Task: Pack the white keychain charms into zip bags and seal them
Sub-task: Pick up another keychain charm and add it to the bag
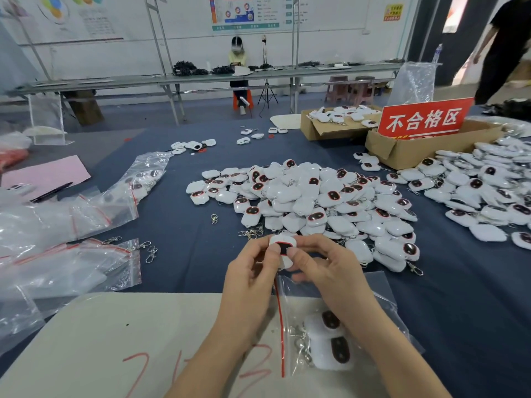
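Paper (115,326) scrawled with red marks was spread nearest. A zip bag (298,311) was laid on it, partly under the right forearm, with two charms (333,349) inside. Its red seal strip (280,326) was run near-to-far along the bag's left edge, so the mouth was judged to face the left hand (250,271). Just beyond that mouth, one white charm (283,248) was pinched in the grip of both hands, the right hand (324,268) being met from the other side. The charm's long axis was set roughly in line with the strip. Farther off, the loose pile (310,202) was heaped on the blue tabletop (178,254), with empty bags (71,268) to the left and a cardboard box (402,153) behind.
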A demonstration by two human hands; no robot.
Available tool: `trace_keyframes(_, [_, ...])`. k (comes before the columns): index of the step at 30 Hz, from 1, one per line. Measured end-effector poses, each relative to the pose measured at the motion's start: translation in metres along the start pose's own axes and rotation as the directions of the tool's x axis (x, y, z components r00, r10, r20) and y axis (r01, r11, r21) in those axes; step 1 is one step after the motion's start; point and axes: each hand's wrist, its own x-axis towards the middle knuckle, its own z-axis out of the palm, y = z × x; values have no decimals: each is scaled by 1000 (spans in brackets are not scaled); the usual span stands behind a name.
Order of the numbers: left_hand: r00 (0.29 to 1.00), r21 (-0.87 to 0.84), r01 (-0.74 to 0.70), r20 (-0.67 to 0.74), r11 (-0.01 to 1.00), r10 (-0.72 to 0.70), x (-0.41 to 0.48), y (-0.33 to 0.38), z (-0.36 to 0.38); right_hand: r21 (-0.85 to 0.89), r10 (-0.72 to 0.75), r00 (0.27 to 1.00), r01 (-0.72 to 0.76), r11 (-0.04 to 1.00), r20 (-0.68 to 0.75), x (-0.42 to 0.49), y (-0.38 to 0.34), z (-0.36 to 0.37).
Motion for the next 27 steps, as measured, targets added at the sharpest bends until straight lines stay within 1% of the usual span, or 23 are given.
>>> trace_keyframes(7, [998,51,-57,8,997,57,0,1,0,1,-13,1000,13,1000,-28,-3,-3,-3])
trace_keyframes(14, [998,6,-61,21,998,61,-2,3,1,11,-1,998,1,1000,-69,-3,-1,-3])
trace_keyframes(20, [993,26,-60,103,998,57,-3,3,2,60,55,996,-50,997,-76,-1,0,-5])
trace_keyframes(27, [989,27,-75,130,997,70,0,2,-1,85,43,997,-37,996,-64,-2,-1,-2])
